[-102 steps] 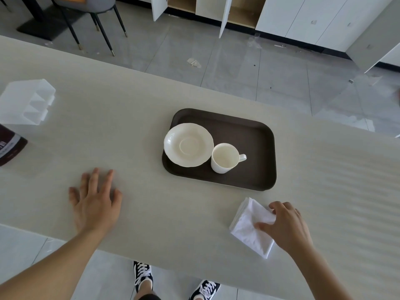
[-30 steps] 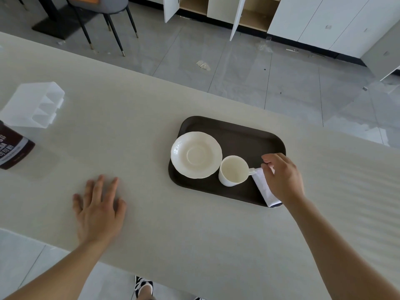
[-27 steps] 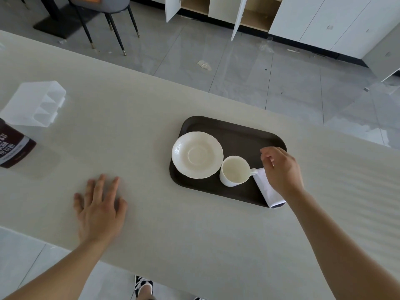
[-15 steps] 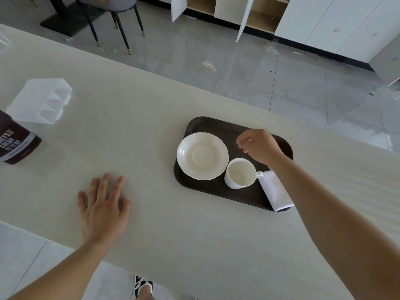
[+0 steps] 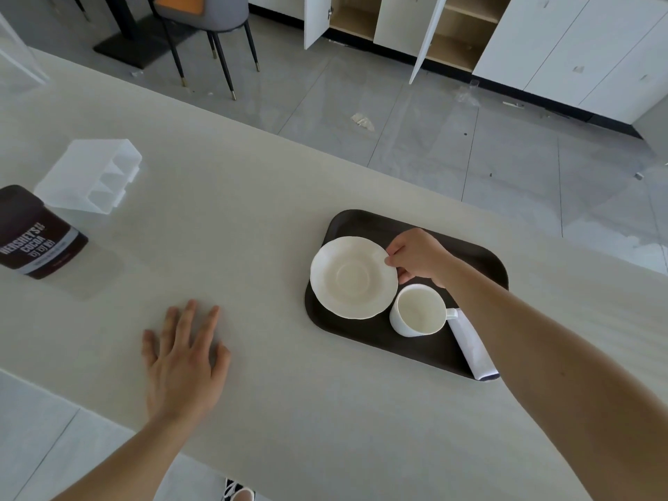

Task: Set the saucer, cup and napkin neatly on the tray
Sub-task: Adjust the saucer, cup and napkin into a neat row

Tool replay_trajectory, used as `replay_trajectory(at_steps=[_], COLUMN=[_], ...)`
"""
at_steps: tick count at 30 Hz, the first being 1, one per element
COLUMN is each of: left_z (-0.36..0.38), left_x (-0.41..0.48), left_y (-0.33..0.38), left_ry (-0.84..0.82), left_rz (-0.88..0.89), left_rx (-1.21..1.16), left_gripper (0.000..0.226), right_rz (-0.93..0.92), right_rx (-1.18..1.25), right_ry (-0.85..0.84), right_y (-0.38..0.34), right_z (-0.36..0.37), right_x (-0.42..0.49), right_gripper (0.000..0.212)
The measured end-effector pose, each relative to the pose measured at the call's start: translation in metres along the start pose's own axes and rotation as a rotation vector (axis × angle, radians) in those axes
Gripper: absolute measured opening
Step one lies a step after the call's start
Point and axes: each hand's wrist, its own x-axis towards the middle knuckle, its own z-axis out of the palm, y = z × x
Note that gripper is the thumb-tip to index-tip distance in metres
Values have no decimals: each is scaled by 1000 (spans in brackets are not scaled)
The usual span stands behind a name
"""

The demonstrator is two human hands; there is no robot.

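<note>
The right hand (image 5: 415,258) reaches across the dark tray (image 5: 480,254), its grip pinching the far right rim of the saucer (image 5: 352,278), forearm passing over the napkin. The left hand (image 5: 182,359) lies flat on the pale matte bench (image 5: 235,211), fingers spread, holding nothing. The saucer is glossy cream with a scalloped edge and sits at the tray's left. Just beside it stands an empty white cup (image 5: 419,312), handle pointing right. A folded white napkin (image 5: 471,347) lies along the tray's right near edge.

Dark tray (image 5: 488,263), frame right; white saucer (image 5: 352,278) left; upright empty cup (image 5: 417,312) beside; folded napkin (image 5: 473,348) lower-right edge.
</note>
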Motion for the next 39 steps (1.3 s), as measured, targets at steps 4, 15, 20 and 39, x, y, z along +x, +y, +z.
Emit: replay_trajectory(at_steps=[4, 15, 20, 39], left_z=[0, 6, 3, -5], left_x=[0, 1, 0, 0], left_y=[0, -4, -3, 2], left_ry=[-2, 10, 4, -17], left_rz=[-1, 11, 10, 4], left_rx=[-9, 5, 4, 2], left_gripper=[62, 61, 62, 63], right_rz=[10, 61, 87, 155], right_rx=[49, 202, 254, 439], right_ry=[8, 133, 161, 212], right_y=[2, 4, 5, 16], right_z=[0, -8, -10, -7], right_x=[3, 18, 22, 34], right_gripper=[9, 13, 15, 12])
